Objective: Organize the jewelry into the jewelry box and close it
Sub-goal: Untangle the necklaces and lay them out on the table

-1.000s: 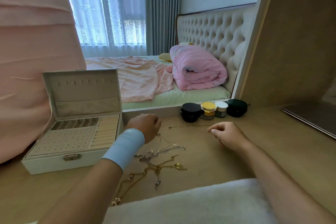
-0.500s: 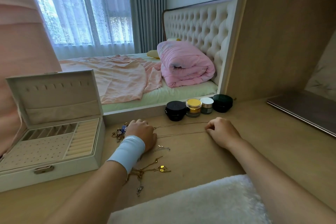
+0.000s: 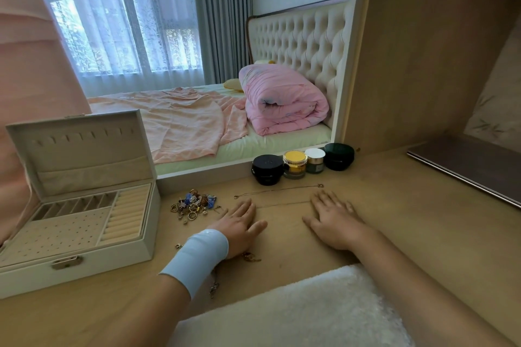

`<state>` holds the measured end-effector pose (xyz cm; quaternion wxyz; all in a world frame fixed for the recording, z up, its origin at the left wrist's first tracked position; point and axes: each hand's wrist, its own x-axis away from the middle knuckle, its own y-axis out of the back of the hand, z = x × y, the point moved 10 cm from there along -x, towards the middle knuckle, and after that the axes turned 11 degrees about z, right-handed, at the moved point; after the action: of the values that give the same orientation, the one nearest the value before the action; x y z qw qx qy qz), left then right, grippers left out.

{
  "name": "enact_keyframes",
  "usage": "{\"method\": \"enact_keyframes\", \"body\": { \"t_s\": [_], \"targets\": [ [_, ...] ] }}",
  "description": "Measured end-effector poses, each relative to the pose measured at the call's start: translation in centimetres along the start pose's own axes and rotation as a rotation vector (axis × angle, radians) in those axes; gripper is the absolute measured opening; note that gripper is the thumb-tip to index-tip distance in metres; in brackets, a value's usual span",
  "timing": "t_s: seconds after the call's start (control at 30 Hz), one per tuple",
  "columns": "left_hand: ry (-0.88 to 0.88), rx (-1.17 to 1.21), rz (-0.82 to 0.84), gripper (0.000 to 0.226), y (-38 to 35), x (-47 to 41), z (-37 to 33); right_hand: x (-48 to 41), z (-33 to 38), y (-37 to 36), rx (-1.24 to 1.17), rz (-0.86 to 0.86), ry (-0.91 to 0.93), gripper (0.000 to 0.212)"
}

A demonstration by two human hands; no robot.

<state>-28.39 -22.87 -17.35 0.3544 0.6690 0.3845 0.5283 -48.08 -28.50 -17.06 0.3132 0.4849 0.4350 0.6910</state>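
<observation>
I have both hands palm down on the desk (image 3: 394, 205), fingers straight, gripping nothing: the left hand (image 3: 239, 227), with a pale blue wristband (image 3: 197, 258), and the right hand (image 3: 335, 220) near it. A thin chain (image 3: 282, 204) runs across the wood between them, each end reaching the fingers of a hand; I cannot tell whether the fingers press on it. A second chain (image 3: 277, 191) lies just beyond, in front of four jars (image 3: 294, 163) standing in a row. A pile (image 3: 194, 204) of rings and small pieces sits just left of my left hand, beside the box (image 3: 112, 265). More gold pieces (image 3: 251, 257) lie partly under my left wrist. The box stands at the desk's left, its lid (image 3: 81, 149) raised upright, slots and ring rolls showing inside. A white fluffy cloth (image 3: 296, 313) lies at the near edge between my forearms.
</observation>
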Motion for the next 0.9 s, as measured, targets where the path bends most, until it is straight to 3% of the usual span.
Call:
{"method": "enact_keyframes", "body": {
  "t_s": [0.43, 0.6, 0.77, 0.9],
  "targets": [
    [0.051, -0.05, -0.013, 0.07, 1.0, -2.7, 0.4, -2.7, -1.2, 0.8, -0.065, -0.059, -0.003, 0.074],
    [-0.026, 0.041, -0.189, 0.06, 2.8, -0.5, 0.5, -1.7, -0.7, 1.6, -0.055, -0.122, 0.053, 0.071],
    [-0.03, 0.213, -0.419, 0.051, 5.4, 5.0, 3.2, 1.3, 5.4, 3.2, -0.055, -0.216, 0.204, 0.055],
    [-0.023, 0.16, -0.405, 0.041, 4.1, 7.9, 3.8, 4.0, 11.9, 3.0, -0.14, -0.212, 0.377, 0.033]
  ]
}}
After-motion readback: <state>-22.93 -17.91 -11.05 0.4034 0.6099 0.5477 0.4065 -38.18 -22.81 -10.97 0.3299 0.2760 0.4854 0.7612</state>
